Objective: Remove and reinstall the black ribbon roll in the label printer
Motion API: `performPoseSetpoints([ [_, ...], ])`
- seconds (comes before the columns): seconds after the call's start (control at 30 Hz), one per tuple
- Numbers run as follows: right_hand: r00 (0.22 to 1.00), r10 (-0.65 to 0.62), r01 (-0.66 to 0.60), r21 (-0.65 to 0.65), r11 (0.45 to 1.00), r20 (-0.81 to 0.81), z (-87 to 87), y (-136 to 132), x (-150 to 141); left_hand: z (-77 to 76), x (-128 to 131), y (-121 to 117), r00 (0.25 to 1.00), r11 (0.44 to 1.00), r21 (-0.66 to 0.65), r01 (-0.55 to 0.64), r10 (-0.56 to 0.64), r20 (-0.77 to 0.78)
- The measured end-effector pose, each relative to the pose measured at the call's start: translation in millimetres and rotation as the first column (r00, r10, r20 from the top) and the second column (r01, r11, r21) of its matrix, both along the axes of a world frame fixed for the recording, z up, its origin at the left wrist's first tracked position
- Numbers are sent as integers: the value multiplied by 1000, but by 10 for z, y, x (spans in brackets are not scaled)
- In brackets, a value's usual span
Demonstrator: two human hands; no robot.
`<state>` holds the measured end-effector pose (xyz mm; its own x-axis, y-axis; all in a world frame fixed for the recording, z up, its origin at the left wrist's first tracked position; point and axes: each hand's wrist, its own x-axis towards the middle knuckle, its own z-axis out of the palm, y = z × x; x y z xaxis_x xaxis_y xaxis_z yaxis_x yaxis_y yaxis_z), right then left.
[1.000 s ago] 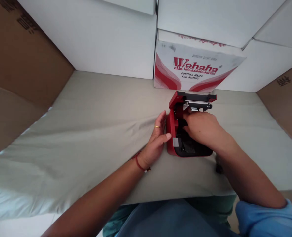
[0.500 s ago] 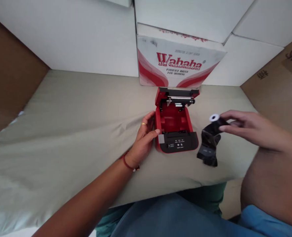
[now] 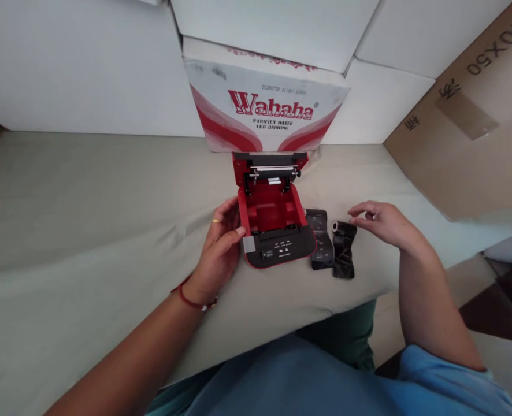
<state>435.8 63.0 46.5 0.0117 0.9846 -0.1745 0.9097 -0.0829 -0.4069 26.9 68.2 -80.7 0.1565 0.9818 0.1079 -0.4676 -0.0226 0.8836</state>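
Note:
A small red and black label printer [image 3: 279, 245] sits on the cloth-covered table with its lid [image 3: 271, 162] raised. Its red inner bay holds no roll. My left hand [image 3: 221, 245] grips the printer's left side, thumb on the upper edge and fingers along the wall. To the right of the printer lies a small black roll [image 3: 345, 228] with a white core, its crinkled strip trailing toward me. Another crumpled black strip [image 3: 321, 245] lies between that roll and the printer. Just right of the roll hovers my right hand [image 3: 381, 222], open, fingers loosely bent and holding nothing.
Behind the printer stands a white and red Wahaha water carton [image 3: 273, 110], close to the raised lid. White boxes [image 3: 86, 75] form a wall along the back. A brown cardboard box [image 3: 468, 127] borders the table on the right. The pale green cloth [image 3: 86, 231] has wrinkles.
My right hand has let go of the black roll, which now lies on the cloth, and has drawn away from it. My left hand stays on the printer. The view has turned rightward.

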Motion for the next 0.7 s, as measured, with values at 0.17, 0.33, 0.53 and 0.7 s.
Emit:
performPoseSetpoints([
  [0.17, 981, 177, -180, 38, 983, 85, -365, -148, -87, 58, 12, -6, 998, 998, -64, -10, 14, 63],
  [0.33, 972, 199, -212, 95, 973, 128, -376, -315, -123, 115, 45, -18, 992, 992, -121, -30, 45, 121],
  [0.53, 891, 450, -449, 23, 893, -59, 946, -631, -37, 80, 82, -15, 989, 992, -120, -45, 62, 136],
  [0.7, 671, 719, -723, 52, 688, -182, 1502, -334, -583, 40, 96, 3, 992, 994, -108, -29, 42, 123],
])
